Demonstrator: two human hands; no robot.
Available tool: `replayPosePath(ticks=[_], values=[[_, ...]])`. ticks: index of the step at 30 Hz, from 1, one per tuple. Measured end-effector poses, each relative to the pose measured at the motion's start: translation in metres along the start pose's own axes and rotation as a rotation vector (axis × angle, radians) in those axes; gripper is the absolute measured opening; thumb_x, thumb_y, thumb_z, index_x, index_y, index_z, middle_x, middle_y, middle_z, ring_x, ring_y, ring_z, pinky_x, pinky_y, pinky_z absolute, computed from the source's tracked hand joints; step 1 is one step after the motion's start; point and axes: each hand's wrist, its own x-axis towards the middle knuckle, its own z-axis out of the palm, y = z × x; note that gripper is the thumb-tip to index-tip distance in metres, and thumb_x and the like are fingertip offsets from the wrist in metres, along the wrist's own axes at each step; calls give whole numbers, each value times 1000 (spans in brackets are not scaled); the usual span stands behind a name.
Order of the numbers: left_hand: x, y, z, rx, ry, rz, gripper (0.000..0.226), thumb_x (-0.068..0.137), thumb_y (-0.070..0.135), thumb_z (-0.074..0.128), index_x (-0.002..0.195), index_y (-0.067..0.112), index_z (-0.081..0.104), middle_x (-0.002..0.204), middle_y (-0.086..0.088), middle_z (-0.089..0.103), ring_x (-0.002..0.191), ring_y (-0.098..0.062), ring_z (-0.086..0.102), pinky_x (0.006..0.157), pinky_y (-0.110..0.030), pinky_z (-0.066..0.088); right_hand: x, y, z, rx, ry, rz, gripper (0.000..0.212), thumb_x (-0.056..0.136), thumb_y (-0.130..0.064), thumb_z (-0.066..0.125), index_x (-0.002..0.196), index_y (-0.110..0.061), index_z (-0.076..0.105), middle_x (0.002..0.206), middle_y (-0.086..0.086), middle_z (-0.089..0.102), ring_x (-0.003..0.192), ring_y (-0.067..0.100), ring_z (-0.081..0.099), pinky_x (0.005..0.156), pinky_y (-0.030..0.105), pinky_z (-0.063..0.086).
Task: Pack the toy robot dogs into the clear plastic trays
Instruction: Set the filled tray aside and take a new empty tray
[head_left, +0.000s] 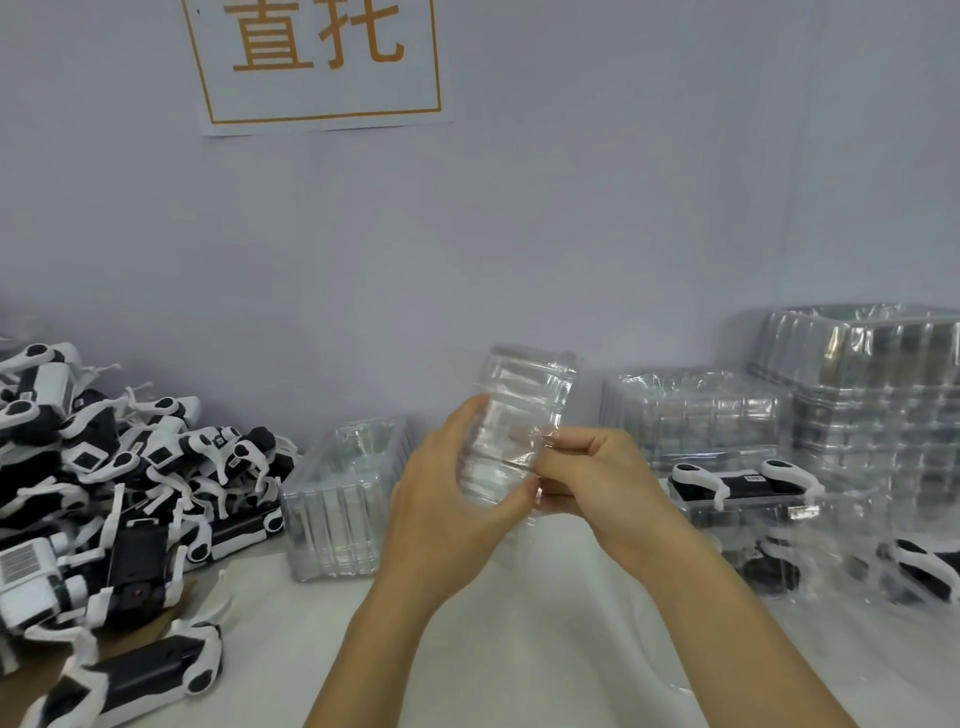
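Only real readable thing here is the paper sign taped to the wall, white sheet with an orange border and two big orange Chinese characters, looks like 直托, top cut off by the frame. Some of the toy robot dogs have little barcode-type stickers, but they're way too small and blurry to read.

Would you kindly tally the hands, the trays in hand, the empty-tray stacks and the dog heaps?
Hands: 2, left hand and right hand
Tray in hand: 1
Empty-tray stacks: 3
Dog heaps: 1
Total: 7
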Motion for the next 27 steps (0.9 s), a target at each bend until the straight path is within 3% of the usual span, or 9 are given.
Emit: replayPosePath(ticks=[3, 5, 8, 11, 15, 17, 21, 24, 27], values=[[2, -6, -2, -7, 34, 7, 82, 68, 63, 72, 141, 55, 37, 130, 36, 49, 122, 7, 46, 96, -18, 40, 0, -4, -3, 12, 23, 5, 14, 87, -3, 71, 89, -14, 79, 80, 7, 76, 64, 20, 69, 55, 21, 52], [5, -12, -6, -28, 78, 0, 78, 75, 49, 80, 142, 51, 40, 135, 34, 48, 123, 7, 47, 96, -16, 39, -2, -8, -7, -5, 42, -5, 14, 88, -5, 70, 88, -16, 79, 84, 6, 77, 62, 17, 69, 52, 19, 50], [11, -21, -14, -62, 179, -23, 75, 78, 36, 82, 141, 47, 42, 139, 32, 47, 126, 12, 43, 97, -10, 34, -1, -15, -16, 47, 162, -31, 16, 90, -3, 67, 87, -14, 78, 79, 3, 76, 54, 13, 61, 49, 19, 47], [12, -29, -21, -96, 233, -53, 75, 78, 33, 83, 140, 47, 43, 136, 36, 46, 125, 20, 39, 98, -12, 34, 0, -26, -29, 178, 296, -89, 18, 95, -1, 59, 91, -11, 73, 70, -2, 72, 50, 8, 57, 48, 19, 46], [9, -34, -17, -87, 198, -67, 79, 76, 37, 83, 141, 48, 40, 133, 40, 43, 115, 31, 34, 88, -5, 31, -3, -39, -39, 196, 313, -178, 20, 99, -4, 55, 92, -13, 71, 72, 0, 70, 59, 13, 62, 52, 21, 50], [7, -33, -12, -67, 160, -64, 81, 75, 40, 84, 141, 50, 38, 134, 37, 44, 120, 23, 38, 94, -11, 35, -4, -40, -38, 217, 308, -194, 22, 100, -4, 53, 91, -14, 70, 73, 0, 68, 62, 16, 62, 56, 24, 49], [1, -33, -3, -5, 144, -84, 85, 74, 39, 86, 143, 46, 36, 139, 23, 47, 129, -8, 48, 106, -43, 46, -4, -40, -36, 315, 355, -218, 26, 100, -3, 50, 87, -15, 69, 68, -2, 64, 61, 13, 58, 60, 25, 46], [0, -30, 1, 60, 152, -80, 92, 70, 40, 88, 144, 43, 34, 140, 20, 47, 131, -11, 45, 108, -46, 43, -7, -43, -37, 453, 376, -239, 25, 100, -3, 48, 88, -14, 67, 68, -2, 62, 59, 11, 56, 60, 22, 46], [-3, -26, 10, 154, 97, -87, 98, 64, 44, 89, 142, 48, 30, 122, 31, 46, 121, -9, 41, 107, -45, 40, -10, -45, -39, 571, 356, -273, 25, 100, -3, 45, 89, -13, 64, 67, -1, 60, 58, 10, 54, 54, 20, 44]])
